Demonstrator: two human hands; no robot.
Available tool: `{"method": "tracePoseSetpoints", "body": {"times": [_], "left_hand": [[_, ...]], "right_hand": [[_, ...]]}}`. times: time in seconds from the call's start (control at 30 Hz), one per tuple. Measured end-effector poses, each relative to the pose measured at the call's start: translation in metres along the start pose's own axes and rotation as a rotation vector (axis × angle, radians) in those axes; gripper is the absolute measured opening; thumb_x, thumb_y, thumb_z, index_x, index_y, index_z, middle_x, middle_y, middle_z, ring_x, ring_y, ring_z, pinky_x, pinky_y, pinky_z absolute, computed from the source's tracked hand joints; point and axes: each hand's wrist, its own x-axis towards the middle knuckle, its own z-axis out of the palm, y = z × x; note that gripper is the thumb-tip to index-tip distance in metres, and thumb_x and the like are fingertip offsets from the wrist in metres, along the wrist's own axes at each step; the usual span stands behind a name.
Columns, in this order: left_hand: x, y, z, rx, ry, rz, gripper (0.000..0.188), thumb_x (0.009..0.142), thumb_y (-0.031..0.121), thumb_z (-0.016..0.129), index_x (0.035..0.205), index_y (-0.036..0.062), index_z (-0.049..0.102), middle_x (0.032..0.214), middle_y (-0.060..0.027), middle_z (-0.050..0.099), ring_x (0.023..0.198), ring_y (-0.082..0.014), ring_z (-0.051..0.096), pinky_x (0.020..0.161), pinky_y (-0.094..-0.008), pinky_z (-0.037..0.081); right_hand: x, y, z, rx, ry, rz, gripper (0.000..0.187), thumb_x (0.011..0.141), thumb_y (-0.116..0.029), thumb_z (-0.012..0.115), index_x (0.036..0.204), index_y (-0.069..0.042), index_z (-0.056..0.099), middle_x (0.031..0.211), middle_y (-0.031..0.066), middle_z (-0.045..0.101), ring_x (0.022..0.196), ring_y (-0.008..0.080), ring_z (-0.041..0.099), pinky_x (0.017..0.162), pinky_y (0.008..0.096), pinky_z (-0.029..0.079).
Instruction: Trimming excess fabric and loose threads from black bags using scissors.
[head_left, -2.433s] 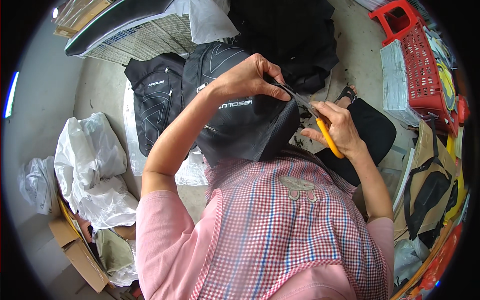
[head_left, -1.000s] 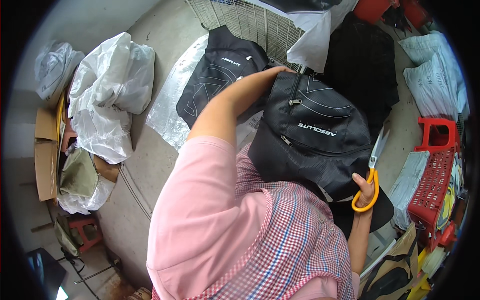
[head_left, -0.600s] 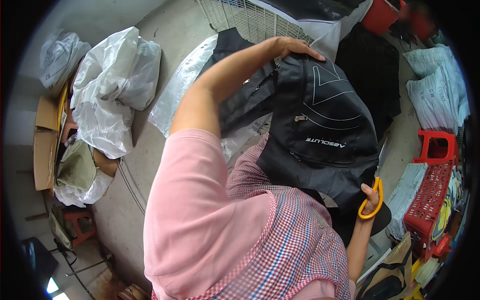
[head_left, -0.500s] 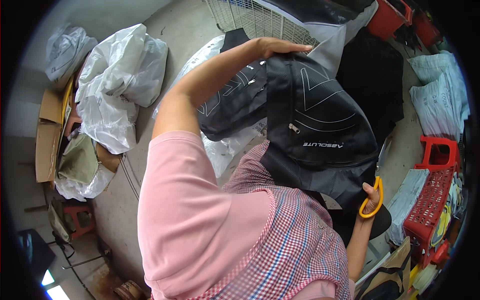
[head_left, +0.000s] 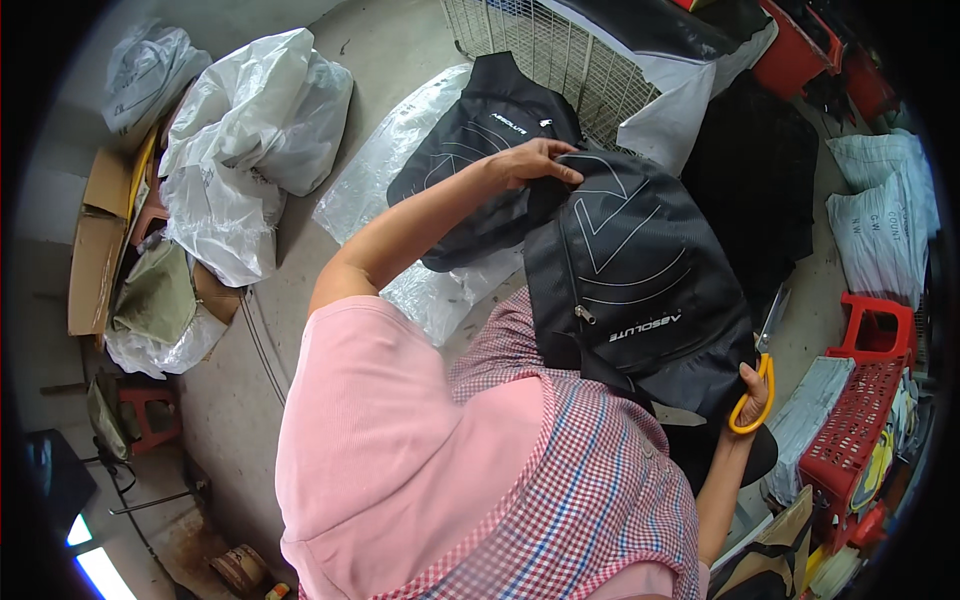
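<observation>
A black backpack [head_left: 640, 270] with white line patterns and a small zip lies across my lap, its lettering upside down to me. At its upper left corner, my left hand [head_left: 537, 162] pinches the fabric edge between curled fingers. My right hand [head_left: 750, 402] is at the bag's lower right, closed around the yellow-orange handle of a pair of scissors [head_left: 767, 372]. The scissor blades point up and away, beside the bag's right side. Whether the right fingers also grip the bag is hidden. A second, similar black backpack [head_left: 475, 140] lies beyond my left forearm on clear plastic [head_left: 365, 185].
A wire crate [head_left: 545, 55] stands at the far side, with grey-black material over it. Black fabric [head_left: 750, 170] is heaped to the right. Farther right are white sacks [head_left: 880, 215], a red stool [head_left: 872, 325] and a red basket [head_left: 850, 430]. White bags [head_left: 235, 150] and cardboard [head_left: 98, 250] sit left.
My left hand has moved down and toward me, curling onto the backpack's corner. The bag's upper edge has lowered, uncovering more of the second backpack. My right hand keeps the scissors.
</observation>
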Motion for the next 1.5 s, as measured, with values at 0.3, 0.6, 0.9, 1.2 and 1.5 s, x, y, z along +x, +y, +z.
{"method": "tracePoseSetpoints", "body": {"times": [0.3,0.6,0.9,1.2,1.5], "left_hand": [[0.062,-0.06,-0.123,0.234,0.82,0.179,0.031,0.069,0.007,0.063,0.098,0.0015,0.071,0.08,-0.0088,0.07,0.063,-0.0146,0.062,0.059,-0.0246,0.05],[0.029,-0.104,-0.263,0.352,1.211,-0.13,0.025,0.067,0.011,0.064,0.09,0.0087,0.075,0.084,-0.0093,0.071,0.078,-0.0225,0.066,0.074,-0.0302,0.051],[0.052,-0.091,-0.267,0.501,1.261,-0.241,0.023,0.072,0.023,0.067,0.089,0.0093,0.075,0.083,-0.0087,0.07,0.081,-0.0227,0.066,0.079,-0.0317,0.05],[0.07,-0.079,-0.262,0.478,1.142,-0.018,0.018,0.076,0.024,0.069,0.088,0.011,0.073,0.081,-0.0058,0.069,0.07,-0.0189,0.063,0.068,-0.032,0.05],[-0.041,0.042,-0.154,0.22,0.818,0.388,0.023,0.092,0.024,0.059,0.1,0.0035,0.056,0.074,-0.003,0.052,0.057,-0.0087,0.053,0.054,-0.0179,0.042]], "right_hand": [[0.018,-0.029,-0.088,0.297,-0.001,-0.163,0.045,0.087,-0.013,0.047,0.132,-0.006,0.048,0.131,0.0148,0.053,0.116,0.0242,0.053,0.103,0.0331,0.035],[0.071,-0.12,-0.186,-0.438,-0.297,-0.829,0.039,0.095,-0.019,0.047,0.127,0.001,0.051,0.128,0.0129,0.056,0.113,0.0198,0.054,0.096,0.0265,0.041],[0.179,-0.049,-0.142,-0.211,0.32,-0.299,0.037,0.09,-0.027,0.059,0.121,-0.006,0.056,0.093,0.0074,0.063,0.08,0.0163,0.059,0.074,0.0261,0.047],[0.088,0.071,-0.038,-0.326,0.457,0.139,0.029,0.086,-0.031,0.064,0.103,-0.008,0.063,0.063,0.0011,0.049,0.052,0.0092,0.047,0.049,0.0204,0.041],[0.053,0.023,0.017,-0.433,0.161,-0.043,0.028,0.088,-0.018,0.061,0.112,-0.005,0.056,0.067,0.0013,0.05,0.054,0.0076,0.047,0.049,0.0189,0.039]]}}
